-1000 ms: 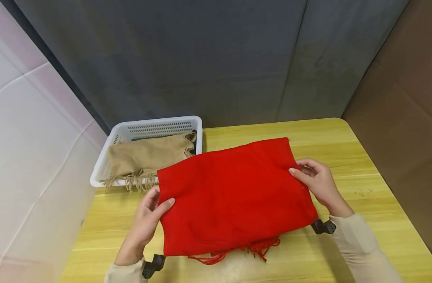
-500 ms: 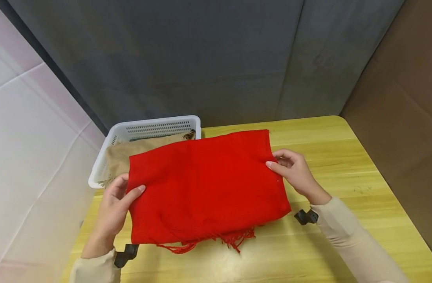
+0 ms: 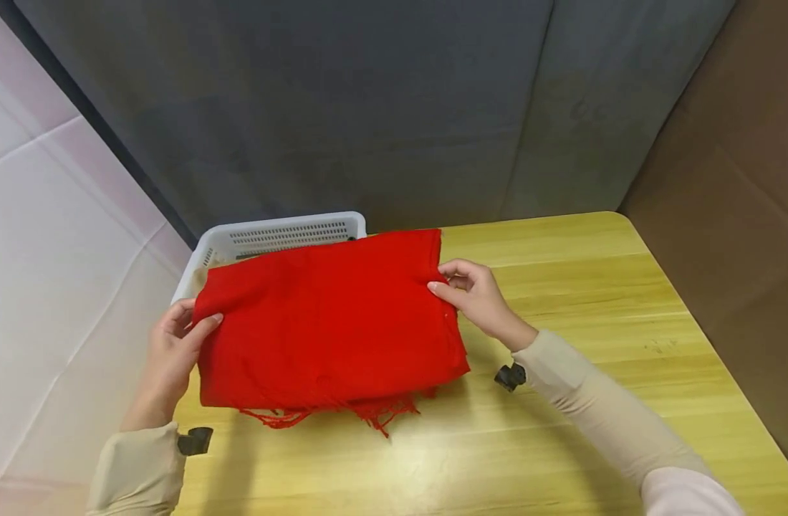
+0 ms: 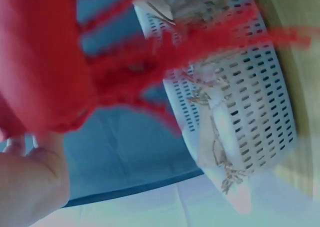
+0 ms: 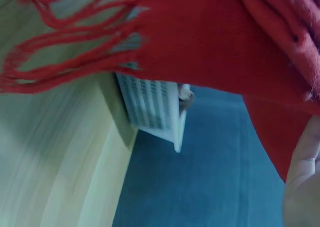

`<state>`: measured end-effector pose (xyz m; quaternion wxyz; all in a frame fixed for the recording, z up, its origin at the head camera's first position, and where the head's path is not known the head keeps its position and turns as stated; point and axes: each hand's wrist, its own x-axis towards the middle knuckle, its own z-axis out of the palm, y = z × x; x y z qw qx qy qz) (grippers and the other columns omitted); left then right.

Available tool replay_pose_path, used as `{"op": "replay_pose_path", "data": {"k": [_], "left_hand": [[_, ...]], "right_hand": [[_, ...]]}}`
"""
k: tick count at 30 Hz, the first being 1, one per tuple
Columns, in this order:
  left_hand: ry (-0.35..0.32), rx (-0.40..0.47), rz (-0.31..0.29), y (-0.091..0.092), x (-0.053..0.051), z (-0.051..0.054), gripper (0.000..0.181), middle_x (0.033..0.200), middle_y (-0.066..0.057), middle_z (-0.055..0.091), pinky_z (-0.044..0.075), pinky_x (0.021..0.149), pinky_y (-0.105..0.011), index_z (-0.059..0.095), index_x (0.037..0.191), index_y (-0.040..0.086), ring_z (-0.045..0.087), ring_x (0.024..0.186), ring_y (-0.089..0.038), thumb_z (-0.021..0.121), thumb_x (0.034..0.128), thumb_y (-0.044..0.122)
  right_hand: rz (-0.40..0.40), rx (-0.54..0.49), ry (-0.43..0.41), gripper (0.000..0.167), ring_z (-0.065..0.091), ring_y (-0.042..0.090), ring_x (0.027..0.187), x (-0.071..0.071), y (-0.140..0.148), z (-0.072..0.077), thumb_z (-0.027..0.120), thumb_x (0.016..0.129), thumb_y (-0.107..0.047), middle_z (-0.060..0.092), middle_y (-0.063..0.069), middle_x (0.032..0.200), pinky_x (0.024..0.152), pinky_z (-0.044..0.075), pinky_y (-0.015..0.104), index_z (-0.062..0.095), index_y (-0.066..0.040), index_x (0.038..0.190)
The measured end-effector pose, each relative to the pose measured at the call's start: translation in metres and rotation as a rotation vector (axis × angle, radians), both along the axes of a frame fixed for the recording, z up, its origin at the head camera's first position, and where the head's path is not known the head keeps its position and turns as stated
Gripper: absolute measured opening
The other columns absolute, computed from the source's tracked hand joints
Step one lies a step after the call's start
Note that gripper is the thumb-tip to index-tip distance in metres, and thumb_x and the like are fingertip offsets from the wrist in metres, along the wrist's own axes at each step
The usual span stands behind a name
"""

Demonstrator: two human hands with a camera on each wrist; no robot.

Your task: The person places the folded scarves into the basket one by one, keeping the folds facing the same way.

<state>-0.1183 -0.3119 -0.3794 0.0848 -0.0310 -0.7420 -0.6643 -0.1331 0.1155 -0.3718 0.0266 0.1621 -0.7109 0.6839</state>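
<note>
A folded red scarf [image 3: 329, 322] with fringe along its near edge is held up flat between both hands. My left hand [image 3: 171, 355] pinches its left side, thumb on top and fingers beneath. The right hand [image 3: 481, 301] grips the opposite side the same way. Behind and below the scarf stands a white plastic basket [image 3: 284, 231], mostly covered by it in the head view. In the left wrist view, tan fringed cloth [image 4: 207, 132] hangs over the basket's rim. The scarf's loose fringe [image 5: 70, 52] dangles in the right wrist view.
Everything stands on a yellow wood-grain table [image 3: 561, 287]. A dark grey curtain [image 3: 368, 107] rises behind it, a white panel [image 3: 59, 287] on the left and a brown one [image 3: 729, 179] on the right. Small black mounts [image 3: 195, 441] sit at the wrists.
Both hands have carried the red scarf left and away from me, over the basket. The tan cloth, visible earlier in the head view, is now almost hidden beneath it.
</note>
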Motion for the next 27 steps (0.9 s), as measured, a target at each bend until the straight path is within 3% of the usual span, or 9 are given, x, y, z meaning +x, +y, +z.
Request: {"op": "replay_pose_path", "data": {"k": [3, 4, 7, 9, 14, 19, 27], "left_hand": [[0.027, 0.011, 0.067, -0.006, -0.006, 0.0, 0.021, 0.095, 0.002, 0.059, 0.049, 0.059, -0.018, 0.059, 0.102, 0.012, 0.057, 0.076, -0.01, 0.063, 0.0812, 0.012], [0.011, -0.039, 0.119, -0.004, -0.004, 0.006, 0.02, 0.094, 0.004, 0.058, 0.049, 0.06, -0.017, 0.059, 0.1, 0.014, 0.057, 0.076, -0.009, 0.063, 0.0812, 0.015], [-0.012, -0.015, 0.24, 0.004, -0.006, 0.022, 0.017, 0.089, 0.004, 0.057, 0.046, 0.059, -0.012, 0.059, 0.096, 0.014, 0.055, 0.075, -0.006, 0.062, 0.0807, 0.007], [-0.046, -0.076, 0.326, 0.011, -0.007, 0.037, 0.016, 0.086, 0.008, 0.056, 0.044, 0.061, -0.008, 0.059, 0.092, 0.018, 0.053, 0.075, -0.003, 0.061, 0.081, 0.006], [-0.053, -0.194, 0.445, 0.013, -0.019, 0.058, 0.021, 0.079, 0.012, 0.053, 0.038, 0.063, -0.007, 0.056, 0.085, 0.024, 0.049, 0.073, 0.0, 0.057, 0.0811, 0.003], [-0.081, -0.34, 0.448, 0.006, -0.03, 0.067, 0.018, 0.082, 0.015, 0.049, 0.037, 0.063, -0.008, 0.052, 0.088, 0.028, 0.047, 0.072, 0.002, 0.055, 0.0834, 0.011], [-0.089, -0.499, 0.425, -0.011, -0.046, 0.064, 0.016, 0.08, 0.018, 0.045, 0.036, 0.062, -0.008, 0.047, 0.086, 0.033, 0.044, 0.068, 0.003, 0.053, 0.0844, 0.018]], "right_hand": [[-0.002, 0.02, 0.001, 0.021, 0.045, 0.011, 0.057, -0.008, -0.014, 0.0, 0.061, 0.081, -0.001, 0.054, 0.007, 0.085, 0.047, 0.037, 0.021, 0.057, 0.008, 0.099], [-0.005, 0.027, 0.003, 0.021, 0.046, 0.011, 0.058, -0.01, -0.019, 0.001, 0.061, 0.081, -0.001, 0.054, 0.008, 0.085, 0.046, 0.037, 0.021, 0.057, 0.008, 0.1], [-0.022, 0.05, 0.016, 0.022, 0.049, 0.012, 0.06, -0.012, -0.03, 0.01, 0.061, 0.081, 0.0, 0.055, 0.012, 0.088, 0.047, 0.038, 0.021, 0.057, 0.009, 0.1], [-0.034, 0.059, 0.019, 0.022, 0.049, 0.012, 0.06, -0.013, -0.037, 0.017, 0.061, 0.08, 0.001, 0.055, 0.014, 0.089, 0.047, 0.038, 0.021, 0.057, 0.01, 0.099], [-0.026, 0.068, -0.02, 0.023, 0.05, 0.013, 0.059, -0.022, -0.05, 0.023, 0.061, 0.081, -0.001, 0.054, 0.012, 0.087, 0.05, 0.044, 0.028, 0.057, 0.008, 0.101], [-0.024, 0.06, -0.054, 0.025, 0.05, 0.011, 0.058, -0.044, -0.057, 0.011, 0.063, 0.081, -0.007, 0.054, 0.007, 0.087, 0.05, 0.046, 0.029, 0.058, 0.004, 0.103], [-0.062, 0.123, -0.014, 0.02, 0.052, 0.014, 0.058, -0.06, -0.069, 0.007, 0.064, 0.08, -0.007, 0.054, 0.008, 0.087, 0.05, 0.048, 0.033, 0.06, 0.001, 0.098]]}}
